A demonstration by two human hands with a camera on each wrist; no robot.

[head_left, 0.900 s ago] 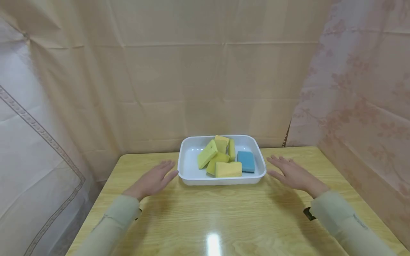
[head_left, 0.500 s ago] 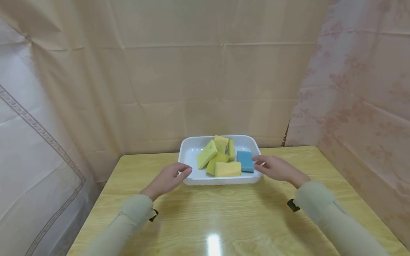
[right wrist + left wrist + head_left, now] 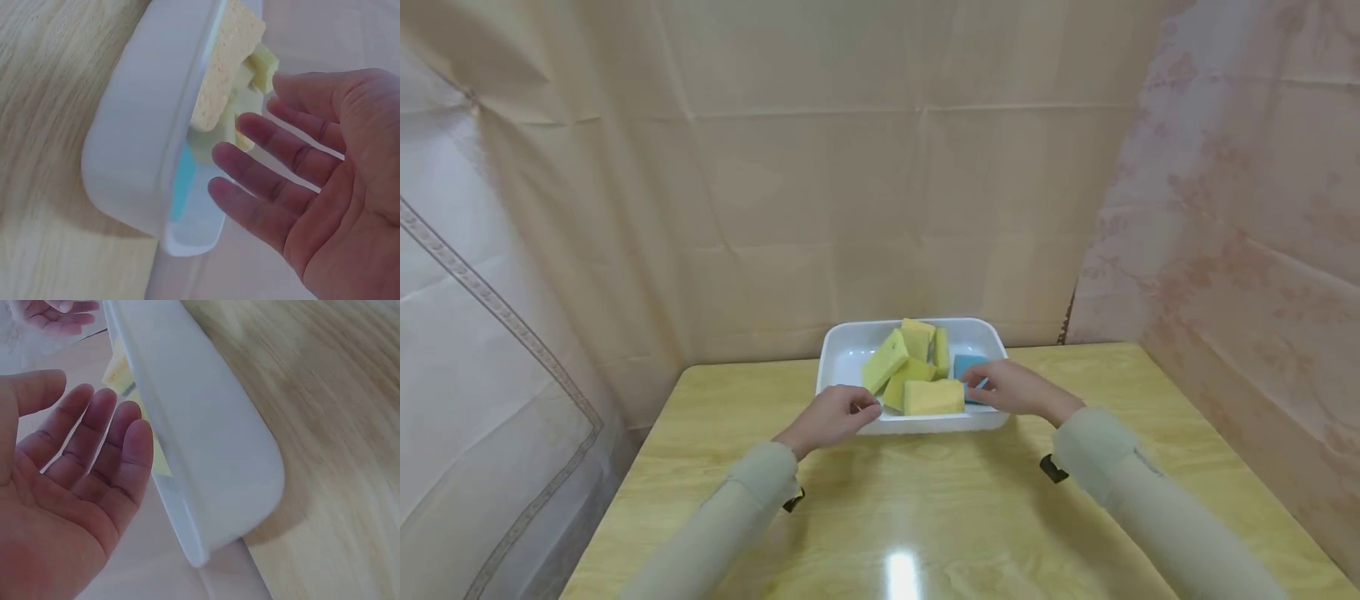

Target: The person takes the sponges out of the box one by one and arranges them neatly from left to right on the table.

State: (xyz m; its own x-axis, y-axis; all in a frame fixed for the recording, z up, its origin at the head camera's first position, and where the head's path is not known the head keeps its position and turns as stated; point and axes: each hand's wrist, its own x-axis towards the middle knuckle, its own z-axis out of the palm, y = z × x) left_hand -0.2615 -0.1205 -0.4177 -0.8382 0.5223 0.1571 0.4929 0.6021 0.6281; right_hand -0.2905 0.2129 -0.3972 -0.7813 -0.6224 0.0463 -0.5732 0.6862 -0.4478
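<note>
At the counter's (image 3: 850,517) far edge, with twelve o'clock as the far side, a white tray (image 3: 940,424) holds piled yellow sponges (image 3: 910,382) at its middle and one blue sponge (image 3: 967,364) at three o'clock, partly hidden. A person's left grip (image 3: 831,415) (both are bare hands) is at eight o'clock near the rim, fingers relaxed, thumb apart, pinching nothing. The right grip (image 3: 1018,389) hangs at four o'clock, fingers slightly spread before the blue sponge; contact cannot be told. Work seems barely begun: every visible sponge lies in the tray, none lifted, so handling them appears left.
</note>
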